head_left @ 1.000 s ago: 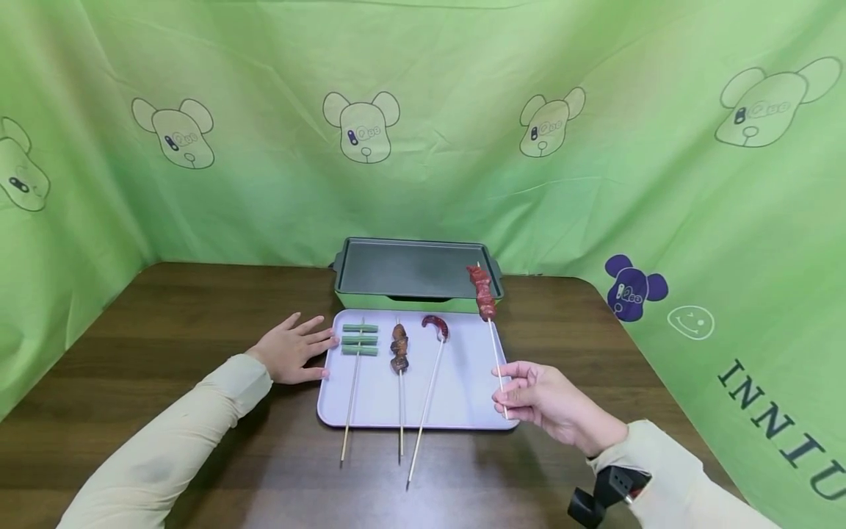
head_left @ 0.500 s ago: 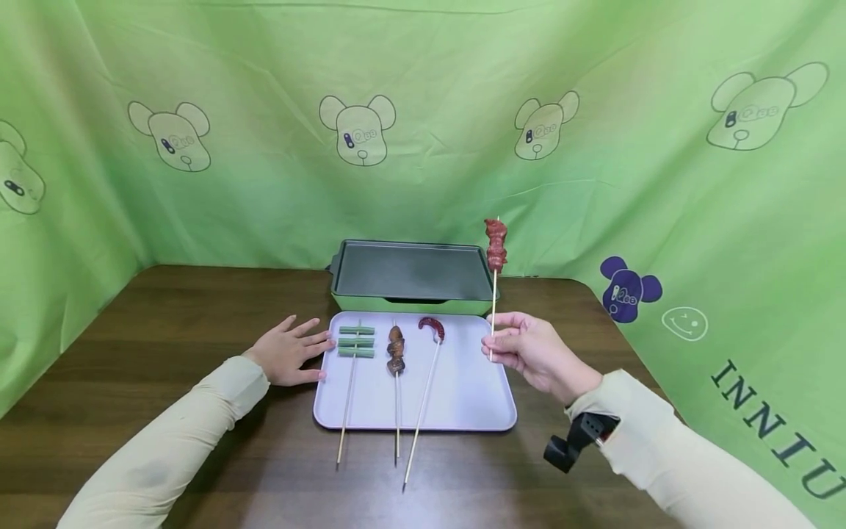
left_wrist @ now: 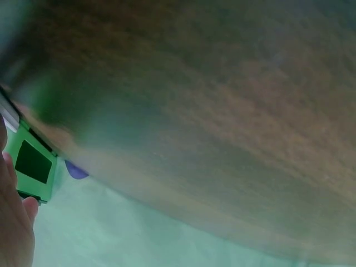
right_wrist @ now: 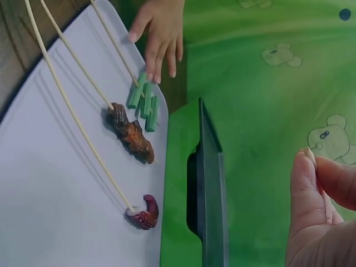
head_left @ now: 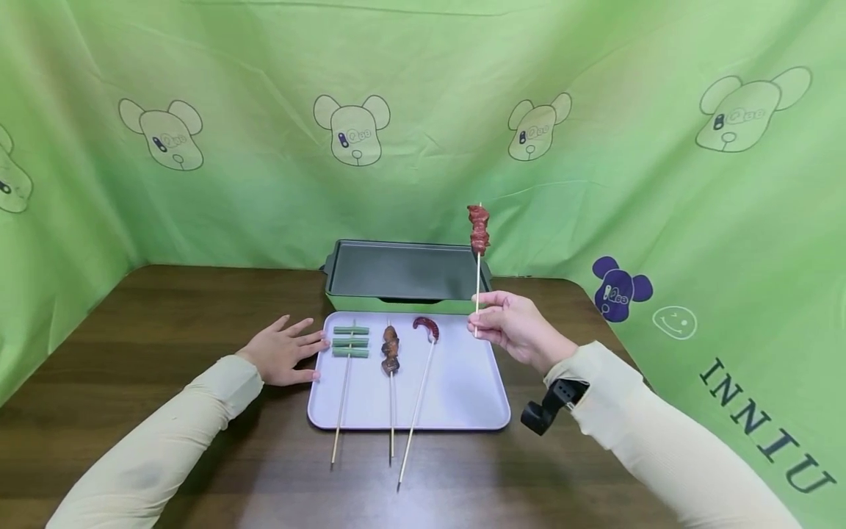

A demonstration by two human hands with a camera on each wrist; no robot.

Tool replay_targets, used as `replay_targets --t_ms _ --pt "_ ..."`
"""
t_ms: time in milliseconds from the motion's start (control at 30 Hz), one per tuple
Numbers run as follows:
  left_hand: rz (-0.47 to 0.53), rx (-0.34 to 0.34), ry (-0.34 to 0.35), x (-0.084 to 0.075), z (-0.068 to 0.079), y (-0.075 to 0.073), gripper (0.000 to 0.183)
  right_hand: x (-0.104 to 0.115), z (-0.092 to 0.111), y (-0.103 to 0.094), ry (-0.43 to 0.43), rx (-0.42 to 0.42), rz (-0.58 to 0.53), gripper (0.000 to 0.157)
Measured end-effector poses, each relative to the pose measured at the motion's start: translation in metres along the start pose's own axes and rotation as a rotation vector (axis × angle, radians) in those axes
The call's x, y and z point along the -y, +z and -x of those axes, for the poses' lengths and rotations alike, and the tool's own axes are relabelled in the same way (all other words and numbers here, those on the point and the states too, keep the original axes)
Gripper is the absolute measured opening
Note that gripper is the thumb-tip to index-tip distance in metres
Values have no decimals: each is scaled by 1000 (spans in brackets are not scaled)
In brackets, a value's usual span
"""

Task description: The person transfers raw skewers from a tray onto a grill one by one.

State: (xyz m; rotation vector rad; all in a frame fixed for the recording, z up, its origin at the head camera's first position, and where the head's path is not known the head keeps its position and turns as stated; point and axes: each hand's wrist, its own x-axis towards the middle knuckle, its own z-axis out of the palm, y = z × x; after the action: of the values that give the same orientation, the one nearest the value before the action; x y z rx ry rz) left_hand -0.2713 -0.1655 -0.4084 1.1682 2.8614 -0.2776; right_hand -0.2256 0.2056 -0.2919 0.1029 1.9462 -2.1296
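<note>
Rising right hand (head_left: 518, 329): over the last second it goes up and away from the person. Now it is in the air by the far right corner of the flat, pale purple tray (head_left: 469, 389). Its thumb and fingers pinch a thin wooden stick with bumpy red meat (head_left: 479, 229).
Red meat: it points straight up, high off the tray, near the right end of the low green grill with a flat black top (head_left: 406, 272). So this stick looks free of the tray.
Tray: three sticks stay put. From the left edge come the stick with green bits (head_left: 350, 342), the stick with brown chunks (head_left: 391, 351) and the stick with a curly dark-red piece (head_left: 432, 329). Their ends poke past the near edge.
Left hand (head_left: 280, 356): it stays flat, fingers straight and spread, holding nothing, tips at the tray's left edge.
Right wrist view: the pinch shows up close, but no red meat.
Left wrist view: a dark hole (left_wrist: 33, 163) shows in the grill's green side; most else is blurry.
</note>
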Motion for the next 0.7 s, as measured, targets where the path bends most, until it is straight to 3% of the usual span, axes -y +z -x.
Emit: replay_targets --t_ms 333,700 --pt "-13 27 3 3 1 -7 67 3 -28 1 25 -27 50 24" --pt "5 53 -19 0 0 -5 67 -5 -53 -1 -9 -78 32 23"
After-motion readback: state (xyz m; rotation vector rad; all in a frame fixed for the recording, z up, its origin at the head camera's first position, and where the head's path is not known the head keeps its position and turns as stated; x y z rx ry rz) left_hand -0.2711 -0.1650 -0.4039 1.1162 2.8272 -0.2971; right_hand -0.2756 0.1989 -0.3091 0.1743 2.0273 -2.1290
